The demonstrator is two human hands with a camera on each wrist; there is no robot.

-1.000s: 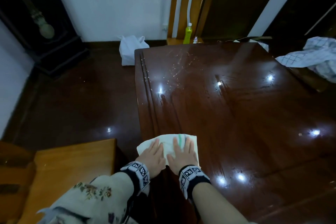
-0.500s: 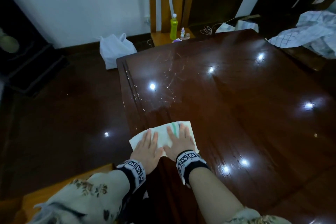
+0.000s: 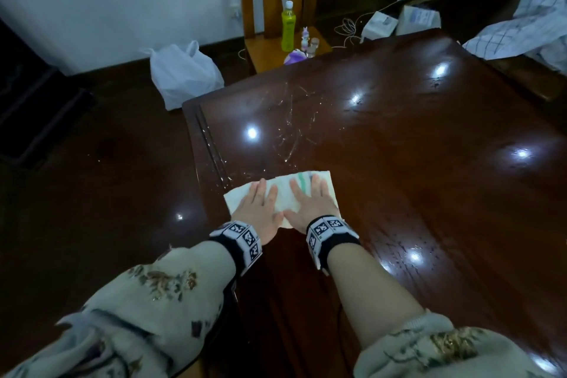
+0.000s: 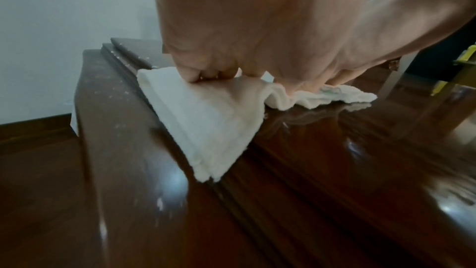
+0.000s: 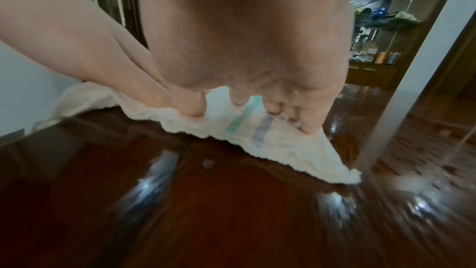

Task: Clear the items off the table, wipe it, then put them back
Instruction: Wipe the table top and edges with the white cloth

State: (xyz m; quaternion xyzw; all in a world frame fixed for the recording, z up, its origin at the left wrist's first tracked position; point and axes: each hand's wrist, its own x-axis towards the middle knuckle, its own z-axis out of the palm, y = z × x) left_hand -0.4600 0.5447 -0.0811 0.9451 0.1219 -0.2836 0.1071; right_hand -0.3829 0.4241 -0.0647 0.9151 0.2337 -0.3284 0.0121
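A white cloth (image 3: 285, 195) with green and blue stripes lies flat near the left edge of the dark glossy table (image 3: 414, 163). My left hand (image 3: 259, 204) and right hand (image 3: 313, 201) press on it side by side, fingers straight. The left wrist view shows the cloth (image 4: 206, 121) draped over the table's grooved edge under my left hand (image 4: 213, 72). In the right wrist view my right hand (image 5: 270, 109) flattens the cloth (image 5: 270, 140). Wet streaks (image 3: 288, 120) shine on the tabletop ahead of the cloth. A green bottle (image 3: 288, 26) and small figurines (image 3: 306, 40) stand on the chair seat beyond the table.
A wooden chair (image 3: 276, 9) stands at the table's far end. A white plastic bag (image 3: 184, 74) sits on the floor to the left. Boxes (image 3: 399, 20) and a cable lie on the floor behind. A checked cloth (image 3: 527, 27) lies at the far right.
Both hands have pushed the cloth forward along the table's left side, toward the wet streaks. The camera has tilted down and moved closer to the far end.
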